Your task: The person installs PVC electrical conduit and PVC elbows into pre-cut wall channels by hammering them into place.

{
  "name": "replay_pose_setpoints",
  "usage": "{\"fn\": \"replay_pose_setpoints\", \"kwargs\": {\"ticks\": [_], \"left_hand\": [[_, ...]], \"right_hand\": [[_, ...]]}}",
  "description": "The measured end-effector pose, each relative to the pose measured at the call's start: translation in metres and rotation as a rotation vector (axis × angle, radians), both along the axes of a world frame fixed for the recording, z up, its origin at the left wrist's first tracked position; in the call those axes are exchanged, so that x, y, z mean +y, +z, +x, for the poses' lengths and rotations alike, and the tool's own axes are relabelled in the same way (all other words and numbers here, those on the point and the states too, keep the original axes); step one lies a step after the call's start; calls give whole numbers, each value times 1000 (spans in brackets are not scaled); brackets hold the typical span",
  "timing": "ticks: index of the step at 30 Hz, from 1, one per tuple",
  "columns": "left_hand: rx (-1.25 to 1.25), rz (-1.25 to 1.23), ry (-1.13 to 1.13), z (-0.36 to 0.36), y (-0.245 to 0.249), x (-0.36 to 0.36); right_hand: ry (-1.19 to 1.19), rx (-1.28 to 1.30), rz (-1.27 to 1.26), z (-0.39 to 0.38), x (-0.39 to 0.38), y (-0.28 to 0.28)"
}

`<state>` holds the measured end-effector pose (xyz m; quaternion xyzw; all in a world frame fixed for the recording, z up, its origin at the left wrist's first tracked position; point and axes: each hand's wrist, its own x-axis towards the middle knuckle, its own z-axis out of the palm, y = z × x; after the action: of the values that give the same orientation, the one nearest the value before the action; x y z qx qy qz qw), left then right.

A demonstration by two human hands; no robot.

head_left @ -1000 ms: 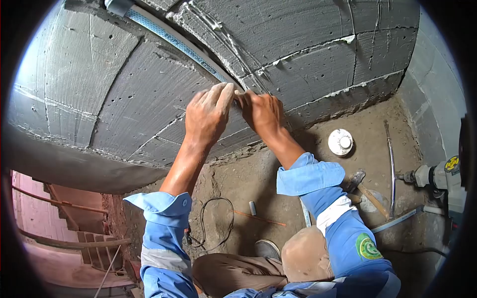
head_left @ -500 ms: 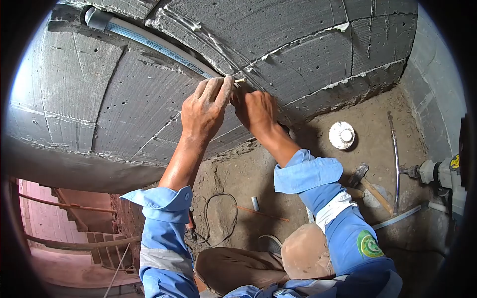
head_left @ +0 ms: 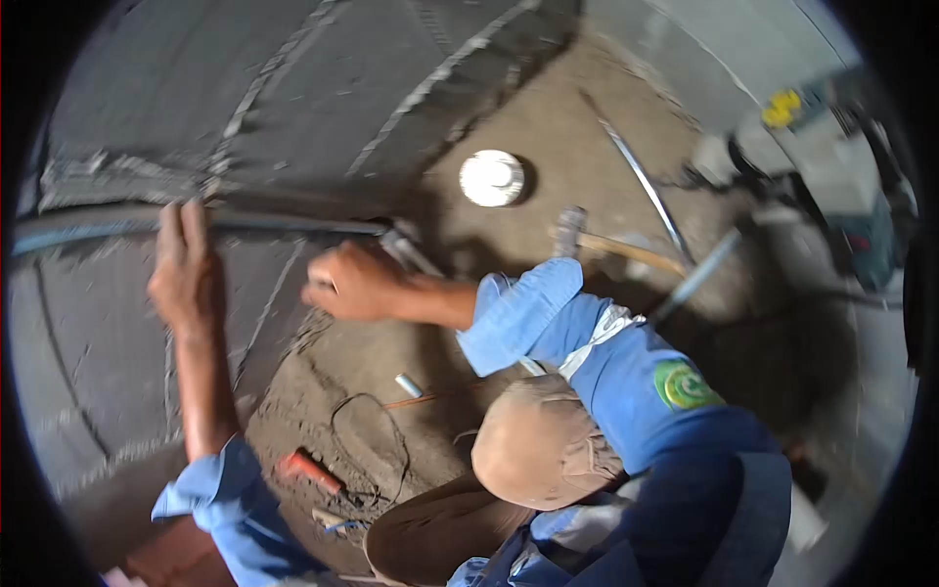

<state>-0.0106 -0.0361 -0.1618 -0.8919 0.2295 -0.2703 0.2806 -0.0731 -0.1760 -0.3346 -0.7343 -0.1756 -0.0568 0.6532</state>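
Observation:
A plastic pipe (head_left: 88, 230) with a bluish side runs along a groove in the grey block wall (head_left: 127, 303). My left hand (head_left: 186, 274) lies against the pipe, its fingers stretched upward across it. Lower and to the right, my right hand (head_left: 357, 282) is curled closed in front of the wall's lower edge. Blur and its own fingers hide whatever it may hold. Just above that wrist, a grey pipe-like piece (head_left: 409, 250) slants down near the pipe's right end.
On the dirt floor (head_left: 342, 362) are a white round object (head_left: 492, 178), a hammer (head_left: 626, 252), a metal bar (head_left: 641, 176) and a short pipe piece (head_left: 408, 385). A power drill (head_left: 812, 166) stands at right. An orange-handled tool (head_left: 313, 470) lies near a looped cable (head_left: 406, 450).
The view has swung right and blurred. My hands, together at the pipe before, are now apart: the left stays on the pipe, the right has dropped lower, away from the groove.

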Motion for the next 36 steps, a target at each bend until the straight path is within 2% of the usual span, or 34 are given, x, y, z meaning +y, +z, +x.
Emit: {"fn": "replay_pose_setpoints", "kwargs": {"ticks": [1,2,3,4,5,6,8,9,10,11,12,14,15,16,17,18,23,27,29,30,31,33,35,36], "left_hand": [[14,-1,46,2,-1,-2],[17,-15,28,6,-4,-3],[9,-1,38,6,-3,0],[2,19,58,4,-1,4],[3,19,71,2,-2,6],[5,8,52,1,-1,4],[-23,-13,-16,3,-1,7],[-70,-11,-56,2,-3,9],[-56,-33,-20,1,-5,9],[-101,27,-65,3,-10,18],[-50,85,24,1,-10,15],[-3,19,3,-4,-8,9],[-83,-10,-88,-6,-5,1],[4,-71,-28,-9,-3,-7],[3,-102,-66,-9,-2,-11],[-58,-133,-144,-7,-4,-13],[-86,-117,-126,-10,-1,-14],[-82,-128,-151,-8,-2,-13],[-70,-117,-143,-10,-1,-14],[-69,-109,-129,-9,-1,-13],[-61,-104,-118,-8,-2,-13],[-52,-99,-110,-10,-1,-14],[-61,-117,-116,-9,-2,-13],[-62,-129,-118,-9,-3,-14]], "right_hand": [[99,38,54,-26,-14,-24],[196,42,-8,-49,-28,-61],[168,83,-154,-81,-47,-89],[230,296,-139,-110,-75,-97],[236,422,-220,-140,-93,-133],[201,615,-91,-166,-123,-139],[-123,488,-256,-203,-170,-155],[-313,484,-236,-204,-191,-129],[-550,348,-376,-204,-206,-139],[-661,284,-657,-196,-228,-139],[-703,261,-729,-187,-246,-149],[-655,320,-989,-175,-270,-163],[-581,332,-1137,-173,-282,-181],[-503,433,-1137,-165,-284,-180],[-448,470,-1157,-157,-284,-177],[-428,448,-1169,-151,-281,-171],[-200,454,-1215,-135,-284,-164],[-321,294,-1191,-146,-296,-200],[-434,469,-963,-154,-293,-185],[-487,496,-953,-153,-280,-149],[-484,513,-959,-150,-280,-154],[-732,377,-868,-151,-285,-172],[-559,582,-360,-139,-289,-135],[-512,605,-203,-138,-283,-125]]}}
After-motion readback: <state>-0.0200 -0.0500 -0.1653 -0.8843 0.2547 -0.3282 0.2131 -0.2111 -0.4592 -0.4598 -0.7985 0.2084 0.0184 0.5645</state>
